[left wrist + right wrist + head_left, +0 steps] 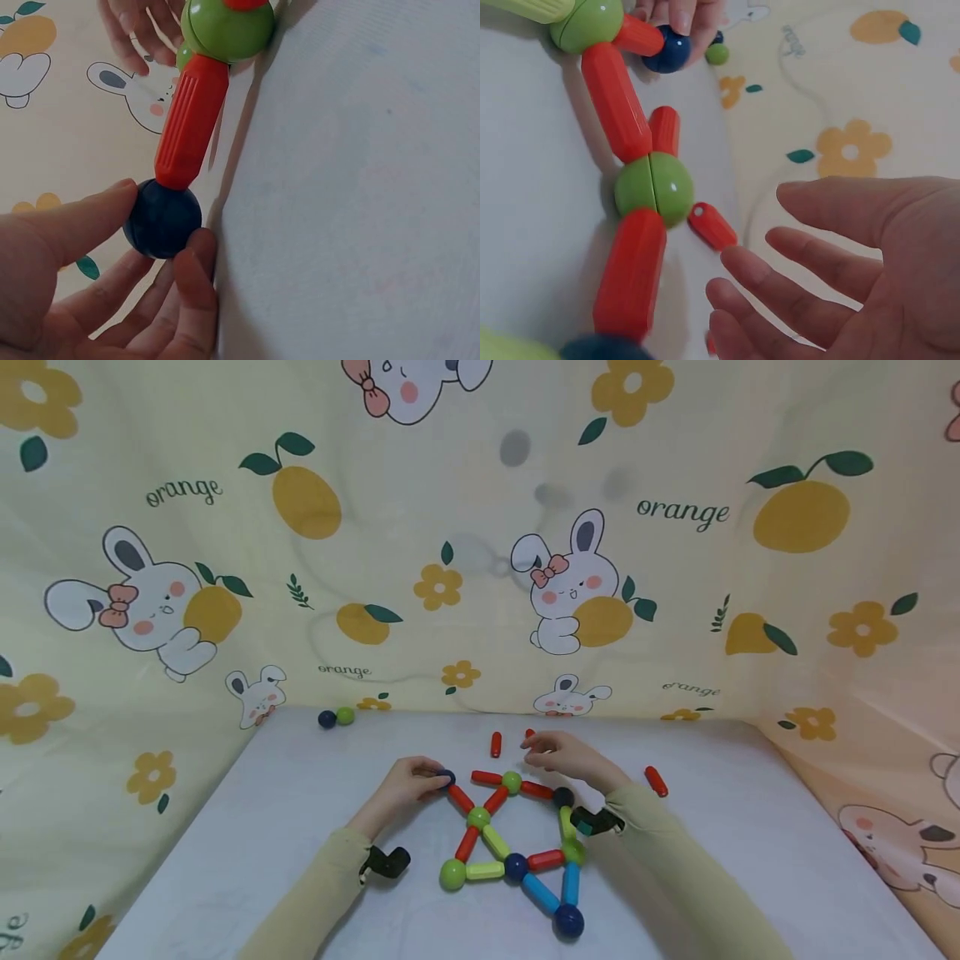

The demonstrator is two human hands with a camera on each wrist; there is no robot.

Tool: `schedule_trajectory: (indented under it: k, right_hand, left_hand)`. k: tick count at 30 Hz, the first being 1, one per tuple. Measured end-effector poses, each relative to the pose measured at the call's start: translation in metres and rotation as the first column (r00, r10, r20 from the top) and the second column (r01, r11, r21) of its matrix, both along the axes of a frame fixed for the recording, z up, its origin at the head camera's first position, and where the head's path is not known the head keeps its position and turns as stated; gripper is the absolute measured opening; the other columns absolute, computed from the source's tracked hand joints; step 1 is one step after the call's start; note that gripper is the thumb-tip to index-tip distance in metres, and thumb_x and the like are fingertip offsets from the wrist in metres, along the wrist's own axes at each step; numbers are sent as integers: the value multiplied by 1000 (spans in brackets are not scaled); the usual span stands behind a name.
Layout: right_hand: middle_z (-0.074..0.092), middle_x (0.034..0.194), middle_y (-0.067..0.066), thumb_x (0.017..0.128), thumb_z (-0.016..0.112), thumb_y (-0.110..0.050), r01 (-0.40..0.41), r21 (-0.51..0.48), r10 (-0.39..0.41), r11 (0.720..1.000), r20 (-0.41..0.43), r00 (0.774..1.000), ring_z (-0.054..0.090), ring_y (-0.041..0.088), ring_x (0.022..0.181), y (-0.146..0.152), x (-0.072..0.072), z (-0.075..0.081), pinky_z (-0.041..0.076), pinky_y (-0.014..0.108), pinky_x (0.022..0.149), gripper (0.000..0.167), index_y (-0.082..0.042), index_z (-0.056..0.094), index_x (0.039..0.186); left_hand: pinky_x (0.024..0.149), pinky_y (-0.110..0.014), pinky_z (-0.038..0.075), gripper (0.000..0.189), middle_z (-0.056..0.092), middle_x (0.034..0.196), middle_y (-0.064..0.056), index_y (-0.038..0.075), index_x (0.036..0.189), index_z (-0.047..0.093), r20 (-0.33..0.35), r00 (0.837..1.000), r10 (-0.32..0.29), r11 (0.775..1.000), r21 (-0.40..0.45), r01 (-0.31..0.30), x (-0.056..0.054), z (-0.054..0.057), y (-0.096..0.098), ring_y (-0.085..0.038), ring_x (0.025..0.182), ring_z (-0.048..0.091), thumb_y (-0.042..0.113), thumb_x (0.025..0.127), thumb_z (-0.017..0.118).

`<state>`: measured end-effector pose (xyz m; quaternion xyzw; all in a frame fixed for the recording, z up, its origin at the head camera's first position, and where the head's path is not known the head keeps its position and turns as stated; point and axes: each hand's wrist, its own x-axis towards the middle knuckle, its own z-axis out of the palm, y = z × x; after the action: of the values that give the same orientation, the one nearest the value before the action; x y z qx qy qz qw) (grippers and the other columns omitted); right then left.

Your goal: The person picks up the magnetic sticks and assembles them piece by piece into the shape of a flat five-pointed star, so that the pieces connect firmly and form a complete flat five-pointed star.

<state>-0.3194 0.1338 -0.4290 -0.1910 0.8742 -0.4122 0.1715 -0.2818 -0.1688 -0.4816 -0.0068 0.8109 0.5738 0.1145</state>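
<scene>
Red rod [461, 797] slants rightward from blue ball [448, 777] to green ball [478, 817].

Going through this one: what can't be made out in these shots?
Head view: most of the far red rod, behind the right hand.
Head view: part of the held blue ball, covered by the left hand.
Left wrist: the topmost red piece, cut by the upper edge.
Right wrist: the bottom dark ball, blurred, cut by the lower edge.
</scene>
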Motion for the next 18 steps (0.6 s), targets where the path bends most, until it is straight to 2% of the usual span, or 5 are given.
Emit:
schedule_trajectory:
  k: [4,12,15,18]
  right_hand:
    - [63,109,7,95,61,-23,-38,-26,39,999,65,997,58,30,99,-13,-6,-3,50,42,89,37,-3,58,126]
    - [67,109,8,97,57,-29,-20,-131,50,991,231,972,63,21,97,-28,-19,-18,49,37,93,38,-5,56,128]
    - [67,110,6,97,58,-30,-10,-123,41,992,252,967,62,20,99,-33,-20,-21,49,36,93,39,-7,57,129]
    - [64,111,3,95,60,-32,0,-74,18,997,242,970,58,20,99,-37,-21,-22,48,35,91,38,-11,61,126]
  left_hand:
    - [75,-30,55,31,65,99,-9,1,112,64,-5,1000,6,1000,-14,-7,1,1,1,-21,82,62,20,88,71]
    - [73,-29,54,31,65,99,-9,2,112,65,-11,1000,11,999,-32,-11,-1,1,1,-20,80,62,21,88,71]
    - [73,-29,54,33,65,100,-8,2,113,64,-16,1000,6,999,-35,-7,-1,0,2,-19,80,62,21,88,71]
    - [73,-29,54,32,65,100,-8,2,113,65,-14,1000,11,999,-35,-12,-1,0,2,-19,80,62,22,88,71]
